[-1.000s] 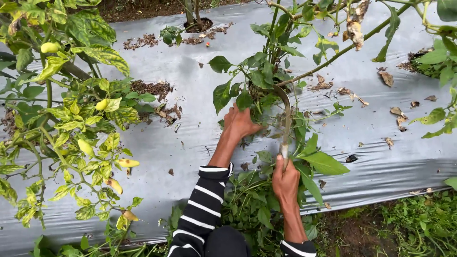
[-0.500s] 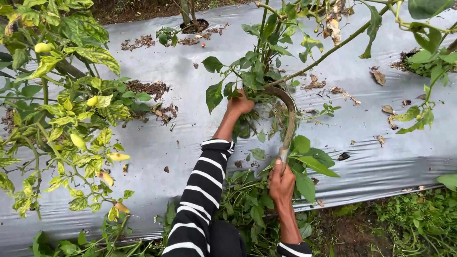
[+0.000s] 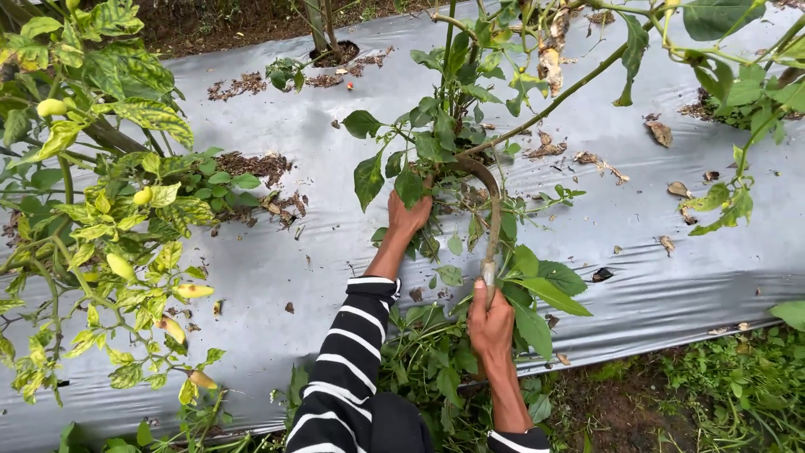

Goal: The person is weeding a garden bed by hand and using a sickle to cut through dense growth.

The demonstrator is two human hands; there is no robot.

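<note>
Firmly closed, the right hand grips a sickle whose curved blade hooks around green stems just past the left hand, whose fingers clutch them. Both reach over the near edge of grey plastic mulch sheeting covering the bed.

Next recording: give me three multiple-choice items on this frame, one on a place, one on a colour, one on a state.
1. Where is the left hand?
A. among the weeds at the plant's base
B. flat on bare sheet
C. on the yellow fruit

2. What colour is the ground sheet?
A. red
B. silver-grey
C. white

3. How is the sickle held?
A. lying loose
B. in both hands
C. in the right hand, blade curving toward the stem

Key: 1 A, fingers buried in leaves; 2 B, shiny grey plastic; 3 C, only that hand has a grip on the handle.
</note>
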